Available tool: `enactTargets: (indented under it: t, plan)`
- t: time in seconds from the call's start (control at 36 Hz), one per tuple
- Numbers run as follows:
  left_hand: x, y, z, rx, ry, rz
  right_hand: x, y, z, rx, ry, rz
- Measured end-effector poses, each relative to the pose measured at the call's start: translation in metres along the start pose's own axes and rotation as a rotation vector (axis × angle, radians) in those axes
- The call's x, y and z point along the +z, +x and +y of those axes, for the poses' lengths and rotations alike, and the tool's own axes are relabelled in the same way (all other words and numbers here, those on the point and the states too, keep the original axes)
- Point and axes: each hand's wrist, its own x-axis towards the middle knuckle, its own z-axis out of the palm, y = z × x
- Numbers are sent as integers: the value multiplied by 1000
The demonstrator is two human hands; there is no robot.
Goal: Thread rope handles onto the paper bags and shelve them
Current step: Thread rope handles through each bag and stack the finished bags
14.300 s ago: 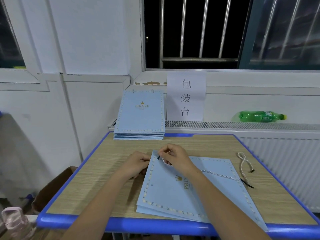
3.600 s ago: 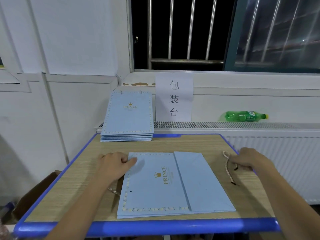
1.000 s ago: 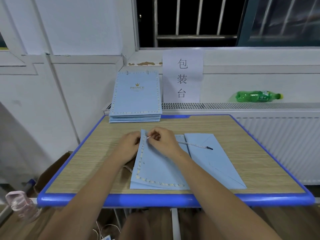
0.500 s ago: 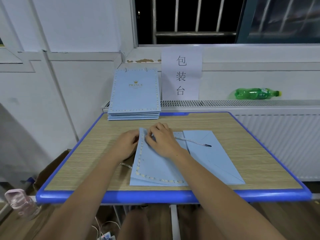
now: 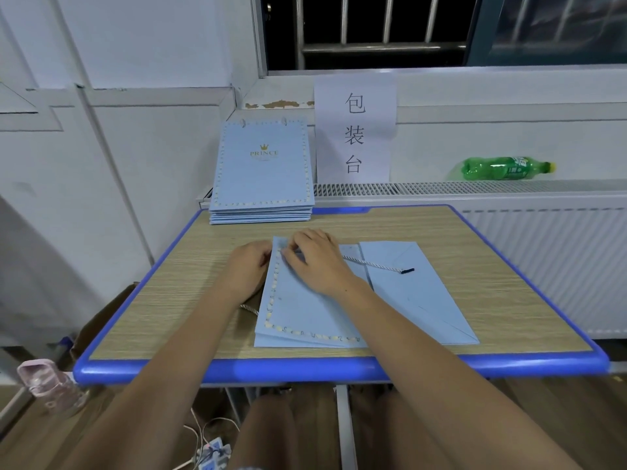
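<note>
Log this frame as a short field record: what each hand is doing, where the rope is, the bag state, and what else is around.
left hand: holds the top-left edge of the flat bag
right hand: pinches at the bag's top edge, where the rope goes in
paper bag: light blue, lying flat on the desk
rope handle: trails right across the bag, black tip free
second rope: partly visible under the bag's left edge
bag stack: at the desk's far left corner
desk: wood top, blue rim
green bottle: lying on the radiator ledge
</note>
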Motion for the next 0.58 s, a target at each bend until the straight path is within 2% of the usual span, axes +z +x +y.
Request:
enactTargets:
  t: [0.08, 0.19, 0.31, 0.39, 0.47, 0.58]
  plan:
    - [2, 1, -1, -15, -13, 1, 0, -1, -1, -19, 27, -27]
    - [-1, -2, -1, -53, -156, -25, -1, 0, -1, 14, 86, -33]
    - [-4, 0, 1, -250, -418, -38, 1, -1, -2, 59, 187, -55]
    - [-6, 1, 5, -382, -516, 51, -2, 1, -4, 157, 308, -51]
    - [-6, 1, 7, -339, -488, 41, -4, 3, -5, 267, 456, -19]
    - [-2, -3, 8, -198, -450, 0, -4, 3, -7, 273, 476, -37]
